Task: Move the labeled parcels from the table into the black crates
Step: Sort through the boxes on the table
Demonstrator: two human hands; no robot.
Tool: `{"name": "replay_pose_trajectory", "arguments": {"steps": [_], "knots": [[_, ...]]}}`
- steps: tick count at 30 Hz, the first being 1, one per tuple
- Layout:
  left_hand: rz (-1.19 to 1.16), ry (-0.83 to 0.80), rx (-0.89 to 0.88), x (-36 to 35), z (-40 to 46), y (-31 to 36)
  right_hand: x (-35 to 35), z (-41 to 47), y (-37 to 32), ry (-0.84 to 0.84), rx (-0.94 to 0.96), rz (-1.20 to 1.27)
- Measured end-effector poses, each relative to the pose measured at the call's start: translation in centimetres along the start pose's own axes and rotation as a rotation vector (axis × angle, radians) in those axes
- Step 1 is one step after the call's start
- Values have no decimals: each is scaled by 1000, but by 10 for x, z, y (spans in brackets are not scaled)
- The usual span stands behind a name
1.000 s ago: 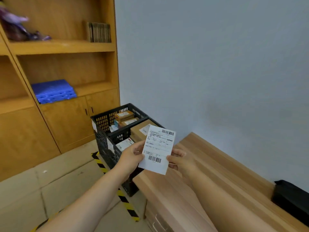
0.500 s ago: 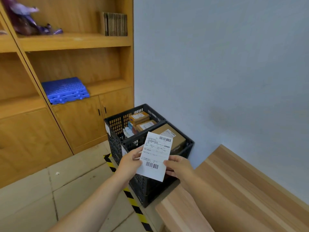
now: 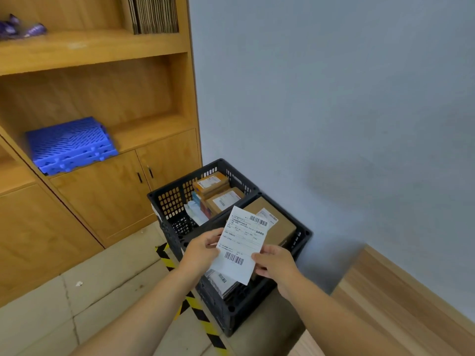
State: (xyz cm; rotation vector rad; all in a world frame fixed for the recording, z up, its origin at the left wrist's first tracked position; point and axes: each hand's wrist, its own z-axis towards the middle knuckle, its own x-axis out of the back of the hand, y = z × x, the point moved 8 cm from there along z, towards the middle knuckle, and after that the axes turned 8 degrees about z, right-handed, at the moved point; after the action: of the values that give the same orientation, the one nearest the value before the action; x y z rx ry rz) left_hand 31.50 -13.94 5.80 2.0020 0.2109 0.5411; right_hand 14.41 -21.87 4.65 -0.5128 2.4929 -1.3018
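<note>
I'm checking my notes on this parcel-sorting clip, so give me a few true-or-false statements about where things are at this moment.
1. Both hands hold the white labeled parcel. True: the left hand and the right hand each pinch an edge.
2. The parcel rests on the table. False: it is held in the air above the black crates.
3. The crates are empty. False: brown boxes lie in them.
4. A blue plastic piece sits on the wooden shelf. True.
</note>
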Motion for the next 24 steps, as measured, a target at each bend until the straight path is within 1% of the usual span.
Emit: {"name": "replay_pose_trajectory", "arguments": {"steps": [3, 7, 11, 15, 17, 21, 24], "knots": [[13, -44, 29, -2, 35, -7, 1, 28, 7, 38, -33, 0], [65, -166, 84, 2, 81, -27, -3, 68, 16, 134, -77, 6], [209, -266, 168, 26, 139, -61, -12, 102, 32, 301, -132, 22], [291, -305, 207, 54, 193, -91, -25, 128, 63, 494, -225, -12], [329, -344, 236, 62, 214, -108, -32, 140, 81, 563, -276, -33], [425, -447, 262, 54, 246, -145, -42, 163, 115, 644, -372, -79], [506, -557, 284, 33, 260, -174, -48, 183, 144, 659, -443, -70]]}}
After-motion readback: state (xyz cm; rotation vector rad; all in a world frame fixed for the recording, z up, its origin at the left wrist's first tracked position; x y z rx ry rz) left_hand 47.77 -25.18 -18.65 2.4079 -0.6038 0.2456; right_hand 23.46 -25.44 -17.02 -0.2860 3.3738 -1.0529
